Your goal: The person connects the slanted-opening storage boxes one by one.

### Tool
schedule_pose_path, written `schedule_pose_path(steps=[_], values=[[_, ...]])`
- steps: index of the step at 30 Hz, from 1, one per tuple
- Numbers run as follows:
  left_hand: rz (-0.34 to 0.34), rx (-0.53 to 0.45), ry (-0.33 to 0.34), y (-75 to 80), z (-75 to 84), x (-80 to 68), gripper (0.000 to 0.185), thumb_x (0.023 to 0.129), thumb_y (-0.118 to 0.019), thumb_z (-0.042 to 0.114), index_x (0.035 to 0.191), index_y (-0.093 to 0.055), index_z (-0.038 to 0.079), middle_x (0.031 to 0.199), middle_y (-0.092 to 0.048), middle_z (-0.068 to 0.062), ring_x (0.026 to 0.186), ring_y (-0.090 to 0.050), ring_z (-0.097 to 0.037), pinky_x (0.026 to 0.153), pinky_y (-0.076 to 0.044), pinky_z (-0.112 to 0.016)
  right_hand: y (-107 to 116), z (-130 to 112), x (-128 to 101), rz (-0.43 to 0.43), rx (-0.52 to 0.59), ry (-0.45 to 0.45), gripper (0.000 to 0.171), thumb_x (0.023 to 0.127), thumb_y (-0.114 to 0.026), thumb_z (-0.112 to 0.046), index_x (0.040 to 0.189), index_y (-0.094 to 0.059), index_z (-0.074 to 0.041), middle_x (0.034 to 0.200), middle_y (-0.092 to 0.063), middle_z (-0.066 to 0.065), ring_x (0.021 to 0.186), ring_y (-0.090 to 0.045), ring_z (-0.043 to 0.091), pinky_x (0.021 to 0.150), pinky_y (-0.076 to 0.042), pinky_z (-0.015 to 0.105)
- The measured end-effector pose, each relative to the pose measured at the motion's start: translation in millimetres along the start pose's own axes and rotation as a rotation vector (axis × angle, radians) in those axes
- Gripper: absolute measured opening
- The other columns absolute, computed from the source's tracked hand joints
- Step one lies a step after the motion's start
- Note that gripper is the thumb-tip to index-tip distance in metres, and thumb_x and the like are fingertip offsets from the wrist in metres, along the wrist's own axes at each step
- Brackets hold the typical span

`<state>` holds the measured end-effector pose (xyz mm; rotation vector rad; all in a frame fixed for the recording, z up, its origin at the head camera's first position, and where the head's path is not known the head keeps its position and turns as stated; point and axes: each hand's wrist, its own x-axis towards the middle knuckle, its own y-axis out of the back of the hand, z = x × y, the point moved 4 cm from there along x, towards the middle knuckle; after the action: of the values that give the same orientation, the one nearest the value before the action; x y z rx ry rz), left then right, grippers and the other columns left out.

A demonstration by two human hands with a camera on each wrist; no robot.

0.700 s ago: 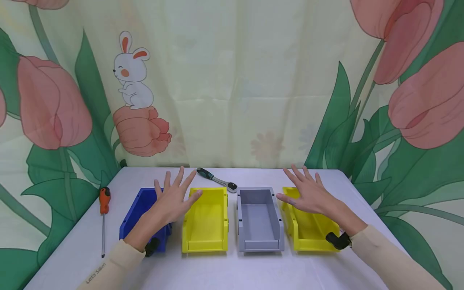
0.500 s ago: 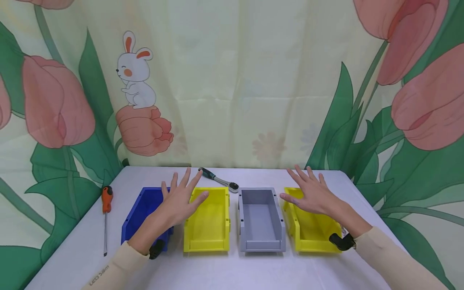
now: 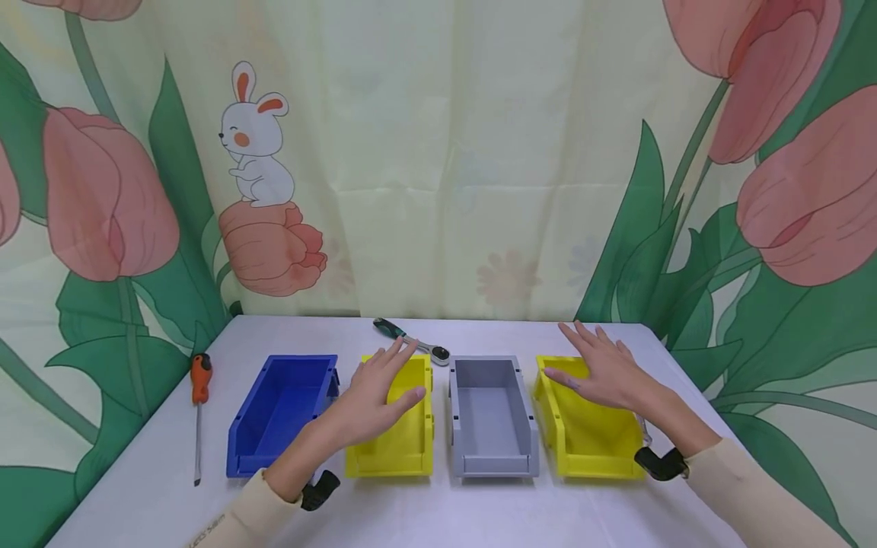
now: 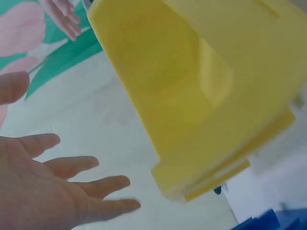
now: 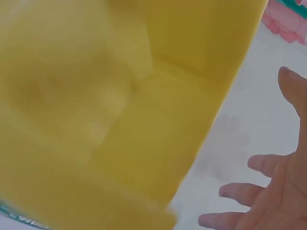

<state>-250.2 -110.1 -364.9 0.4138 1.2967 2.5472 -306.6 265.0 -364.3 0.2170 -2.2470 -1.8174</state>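
The left hand [image 3: 373, 399], fingers spread apart, hovers over the left yellow plastic bin [image 3: 397, 447]; the right hand [image 3: 606, 373], fingers also apart, over the yellow plastic bin [image 3: 594, 435] toward the right edge of the white-covered bench [image 3: 493, 521]. Between stands a grey rectangular bin [image 3: 493, 418]; a blue plastic bin [image 3: 282, 411] and orange-handled screwdriver [image 3: 200, 382] lie leftward.

Head view: high, set back, facing forward and down across white table [image 3: 390, 521] to tulip-printed cream fabric curtain [image 3: 411, 152]. Left wrist view: close, tilted, facing left yellow plastic bin [image 4: 201, 96]. Right wrist: closer, facing right yellow plastic bin [image 5: 129, 129]. Head shares one bin with each.
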Motion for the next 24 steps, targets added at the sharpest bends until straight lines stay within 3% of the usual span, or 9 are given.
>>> schedule_pose_path(steps=[6,11,17,24], values=[[-0.016,-0.093,-0.031,-8.9,9.1,2.8,0.074,0.106,-0.060,0.046,0.169,-0.025,0.035,0.180,-0.019,-0.003,0.166,-0.023,-0.037,0.128,-0.026,-0.072,-3.2,14.9,-4.6,-0.002,-0.003,-0.025,0.097,0.097,-0.062,-0.064,0.167,-0.028,-0.007,0.169,-0.027,0.035,0.150,-0.026,0.068,0.115,-0.026,0.086],[-0.023,-0.136,-0.072,-16.4,20.4,4.7,0.072,0.106,-0.060,0.045,0.169,-0.027,0.034,0.179,-0.023,-0.002,0.165,-0.027,-0.034,0.130,-0.027,-0.068,-6.3,25.5,-10.1,-0.005,0.032,-0.041,0.096,0.098,-0.066,-0.057,0.167,-0.025,-0.003,0.168,-0.026,0.039,0.149,-0.031,0.065,0.113,-0.034,0.083],[-0.065,-0.211,-0.093,-28.1,35.8,0.6,0.073,0.106,-0.062,0.041,0.169,-0.026,0.031,0.179,-0.023,0.000,0.165,-0.026,-0.031,0.131,-0.027,-0.065,-9.6,32.2,-15.3,-0.001,0.097,-0.042,0.094,0.101,-0.068,-0.049,0.166,-0.024,0.003,0.166,-0.030,0.038,0.149,-0.035,0.060,0.115,-0.035,0.078],[-0.093,-0.290,-0.043,-46.6,51.0,-4.8,0.077,0.106,-0.064,0.038,0.170,-0.024,0.022,0.179,-0.024,-0.003,0.166,-0.026,-0.029,0.133,-0.027,-0.060,-16.1,41.7,-24.4,-0.002,0.149,-0.073,0.091,0.100,-0.070,-0.040,0.163,-0.026,0.007,0.160,-0.038,0.040,0.143,-0.042,0.061,0.112,-0.040,0.077]])
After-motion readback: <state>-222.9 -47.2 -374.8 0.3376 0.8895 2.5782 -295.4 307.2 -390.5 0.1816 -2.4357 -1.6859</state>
